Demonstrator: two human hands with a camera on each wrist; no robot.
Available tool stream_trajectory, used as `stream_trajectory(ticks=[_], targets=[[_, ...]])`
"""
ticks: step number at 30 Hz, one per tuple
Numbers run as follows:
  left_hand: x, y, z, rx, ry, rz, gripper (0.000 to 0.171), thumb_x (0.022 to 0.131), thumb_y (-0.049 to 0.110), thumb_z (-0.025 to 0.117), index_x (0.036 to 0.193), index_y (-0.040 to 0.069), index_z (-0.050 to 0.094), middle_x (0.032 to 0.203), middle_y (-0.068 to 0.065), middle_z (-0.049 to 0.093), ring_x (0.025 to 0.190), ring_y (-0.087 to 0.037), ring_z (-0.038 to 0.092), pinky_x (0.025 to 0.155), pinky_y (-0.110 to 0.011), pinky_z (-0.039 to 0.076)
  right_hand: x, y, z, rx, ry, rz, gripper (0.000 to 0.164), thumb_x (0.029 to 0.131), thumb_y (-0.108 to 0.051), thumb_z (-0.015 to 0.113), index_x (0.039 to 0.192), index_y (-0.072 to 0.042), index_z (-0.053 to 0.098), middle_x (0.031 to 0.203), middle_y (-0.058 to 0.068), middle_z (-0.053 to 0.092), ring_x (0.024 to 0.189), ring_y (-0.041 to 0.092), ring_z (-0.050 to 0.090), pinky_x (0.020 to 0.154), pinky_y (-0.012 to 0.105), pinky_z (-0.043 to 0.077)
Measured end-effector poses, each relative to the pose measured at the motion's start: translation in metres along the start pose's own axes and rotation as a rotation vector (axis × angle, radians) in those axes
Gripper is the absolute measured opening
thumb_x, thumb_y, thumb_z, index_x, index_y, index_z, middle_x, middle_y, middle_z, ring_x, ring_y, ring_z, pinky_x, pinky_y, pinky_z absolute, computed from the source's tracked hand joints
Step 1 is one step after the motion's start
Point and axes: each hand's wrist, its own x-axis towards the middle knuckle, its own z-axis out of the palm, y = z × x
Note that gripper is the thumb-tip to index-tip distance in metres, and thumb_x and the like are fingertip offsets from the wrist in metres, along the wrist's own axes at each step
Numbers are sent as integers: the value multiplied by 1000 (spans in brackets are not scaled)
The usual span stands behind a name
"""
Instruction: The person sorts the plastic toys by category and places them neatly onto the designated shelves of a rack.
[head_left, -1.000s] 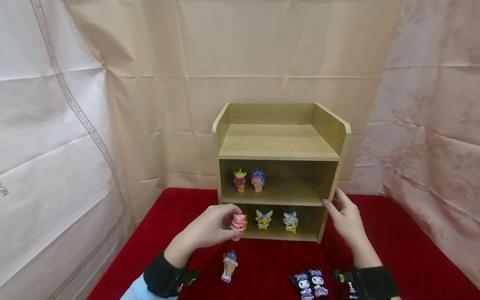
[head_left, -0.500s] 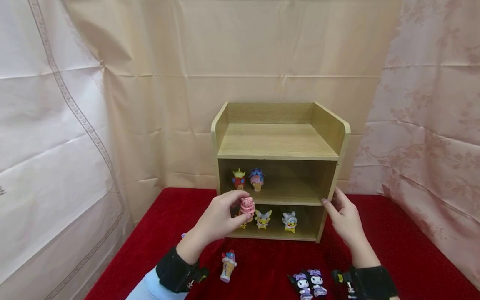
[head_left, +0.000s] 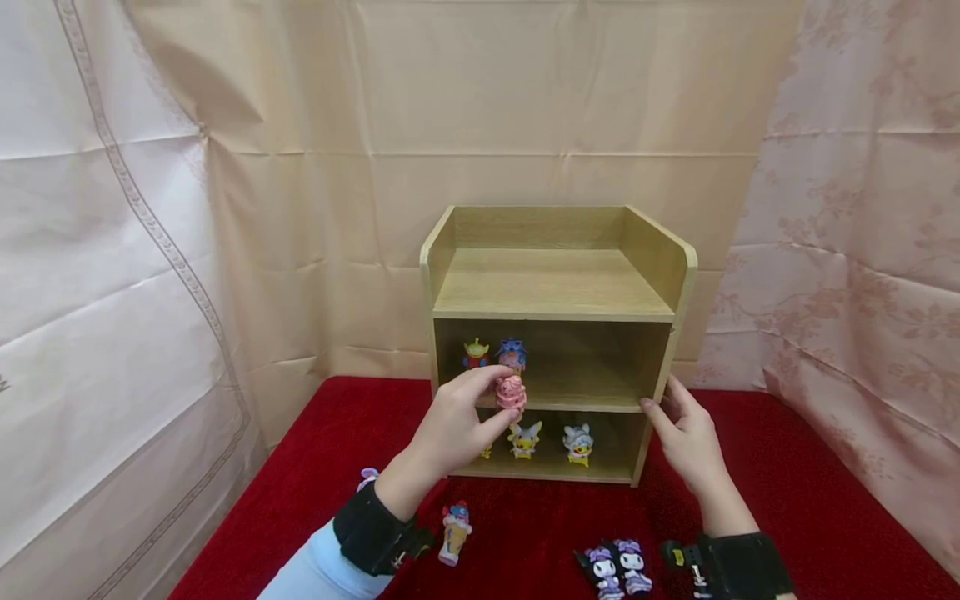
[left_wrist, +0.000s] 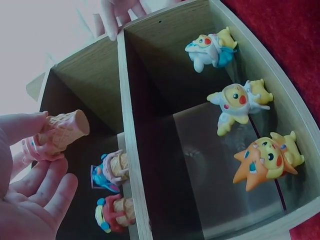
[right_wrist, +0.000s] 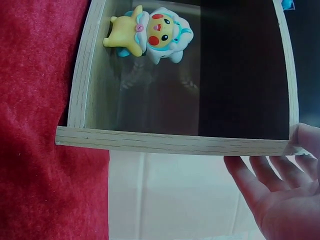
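Red cloth (head_left: 540, 512) lies under a wooden shelf (head_left: 555, 283). The left hand (head_left: 453, 417) pinches a pink ice-cream toy (head_left: 511, 392) in front, mostly hiding an orange-hooded Pikachu (left_wrist: 270, 157) from the head view. The right hand (head_left: 693, 442) grips the shelf's side. Another toy (head_left: 368, 475) is mostly covered.

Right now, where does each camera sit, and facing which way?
Head: worn on the head, facing forward and down at the shelf; left grip and right grip show.
Left wrist: on that wrist, facing the pink figurine and shelf; both grips show.
Right wrist: on that wrist, facing the shelf's side and white-hooded figurine; only the right grip shows.
Head and left wrist share the pink figurine.
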Motion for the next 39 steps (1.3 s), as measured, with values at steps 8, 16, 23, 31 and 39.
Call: stream_trajectory(ticks=[8, 16, 23, 31, 39], targets=[[7, 4, 8, 10, -30, -36, 47, 79, 15, 79, 120, 7, 58, 111, -1, 62, 101, -4, 53, 86, -28, 51, 0, -1, 0, 2, 1, 6, 55, 97, -16, 58, 147, -13, 36, 133, 21, 50, 114, 30, 51, 77, 9, 42], [17, 4, 13, 32, -39, -16, 43, 80, 16, 77, 118, 6, 59, 110, -1, 61, 101, -4, 52, 85, -25, 50, -1, -2, 1, -9, 0, 6, 56, 97, -16, 58, 148, -13, 35, 134, 21, 49, 114, 32, 51, 82, 28, 50], [25, 5, 19, 56, -49, -17, 41, 80, 17, 77, 117, 8, 59, 109, 1, 59, 94, -4, 51, 80, -23, 51, -2, -2, 1, -21, 6, 22, 55, 97, -19, 58, 147, -14, 36, 134, 19, 51, 114, 27, 51, 81, 18, 46], [33, 5, 24, 127, -82, -15, 44, 83, 19, 75, 123, 11, 59, 108, 1, 59, 90, -7, 52, 75, -20, 50, -1, -1, 0, -4, 3, 8, 55, 97, -16, 58, 147, -13, 36, 135, 20, 49, 116, 29, 50, 78, 12, 43], [44, 7, 25, 191, -129, -37, 41, 83, 21, 75, 120, 11, 61, 110, 1, 61, 101, -8, 51, 83, -24, 49, -2, -1, 1, -10, 7, 12, 55, 97, -18, 58, 147, -14, 37, 134, 20, 50, 116, 28, 50, 78, 9, 41]])
